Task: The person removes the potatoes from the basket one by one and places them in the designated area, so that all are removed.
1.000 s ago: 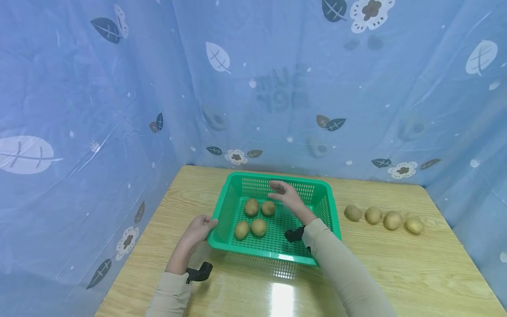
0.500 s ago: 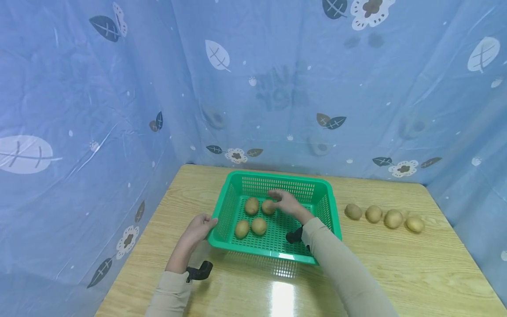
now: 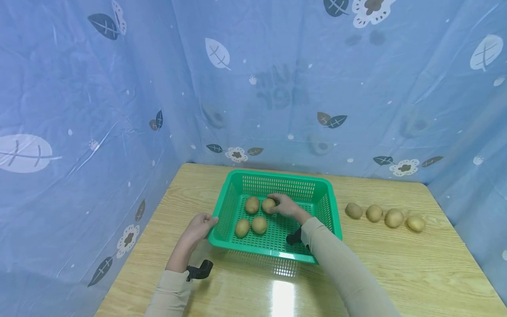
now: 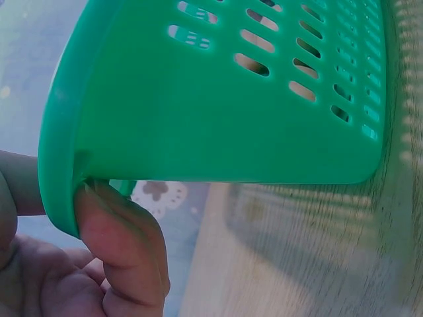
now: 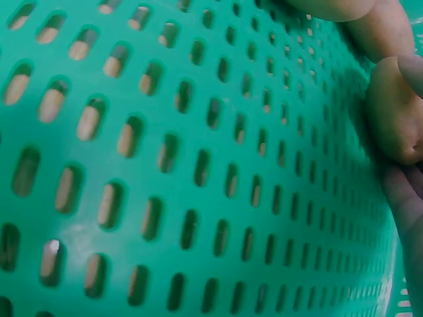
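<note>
Toward the green plastic basket's (image 3: 277,175) far edge, right hand (image 3: 286,206) pinches round tan potato (image 3: 268,205) at its left; left hand (image 3: 199,227) grips rim (image 3: 222,199)

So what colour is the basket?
Solid green: the basket shows best in the head view.

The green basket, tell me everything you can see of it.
The green basket is rectangular, open-topped and looks like plastic, with a smooth rim and slots through its walls and floor. It stands upright on the wood-grained table. Four potatoes sit inside, towards its left. The left hand holds its rim by the near left corner; the right hand grips one potato inside, its contact with the basket unclear.
</note>
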